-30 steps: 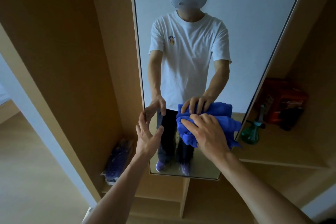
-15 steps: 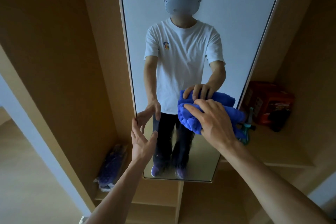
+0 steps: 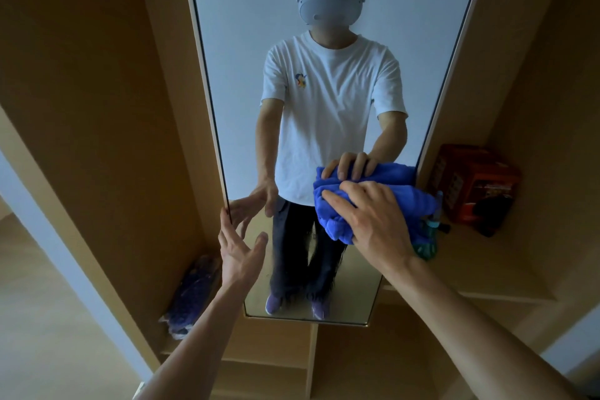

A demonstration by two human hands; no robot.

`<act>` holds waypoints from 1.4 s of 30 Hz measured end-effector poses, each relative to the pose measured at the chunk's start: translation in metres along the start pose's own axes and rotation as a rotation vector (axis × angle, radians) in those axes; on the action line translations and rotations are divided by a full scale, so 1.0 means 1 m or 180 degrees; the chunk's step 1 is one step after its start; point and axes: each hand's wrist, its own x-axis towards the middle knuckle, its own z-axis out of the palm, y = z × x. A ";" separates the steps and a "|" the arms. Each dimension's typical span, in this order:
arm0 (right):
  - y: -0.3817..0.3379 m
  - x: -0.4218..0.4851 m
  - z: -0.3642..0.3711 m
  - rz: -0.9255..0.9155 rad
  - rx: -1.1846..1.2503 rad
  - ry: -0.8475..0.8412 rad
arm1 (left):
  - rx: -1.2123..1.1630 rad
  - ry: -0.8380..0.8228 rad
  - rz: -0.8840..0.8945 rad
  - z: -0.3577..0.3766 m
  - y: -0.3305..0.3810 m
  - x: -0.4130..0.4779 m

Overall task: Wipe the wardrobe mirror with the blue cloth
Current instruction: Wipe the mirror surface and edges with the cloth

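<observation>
A tall wardrobe mirror (image 3: 246,42) fills the middle of the head view, framed by wooden panels. My right hand (image 3: 373,221) presses a bunched blue cloth (image 3: 334,211) flat against the glass near the mirror's right edge, at about waist height of the reflection. My left hand (image 3: 240,250) is open, fingers spread, with its fingertips at the mirror's left edge, holding nothing. The mirror shows the reflection of a person in a white T-shirt and both hands.
A red box (image 3: 474,185) and a green spray bottle (image 3: 428,237), partly hidden by the cloth, stand on the right wooden shelf (image 3: 487,269). A purple bagged bundle (image 3: 191,295) lies on the lower left shelf. Wooden floor lies at the far left.
My right hand has slid the cloth up and to the right across the glass, towards the mirror's right edge. My left hand stays at the left edge.
</observation>
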 end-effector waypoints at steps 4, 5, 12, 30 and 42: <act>-0.005 -0.028 0.023 -0.0039 -0.0023 -0.0415 | -0.0014 0.0009 -0.0014 0.001 0.000 0.000; -0.006 -0.035 0.028 -0.0044 -0.0018 -0.0469 | -0.0017 -0.0003 -0.0009 0.001 0.000 0.000; -0.004 -0.041 0.023 -0.0148 0.0029 -0.0545 | -0.0081 -0.0157 0.0023 -0.007 -0.006 0.001; 0.039 -0.024 -0.025 0.0179 -0.0050 0.0166 | -0.0096 0.0209 -0.0017 0.009 -0.006 -0.003; 0.028 -0.073 0.026 0.0179 0.0074 -0.0246 | -0.0074 0.0083 0.0021 0.004 -0.010 -0.004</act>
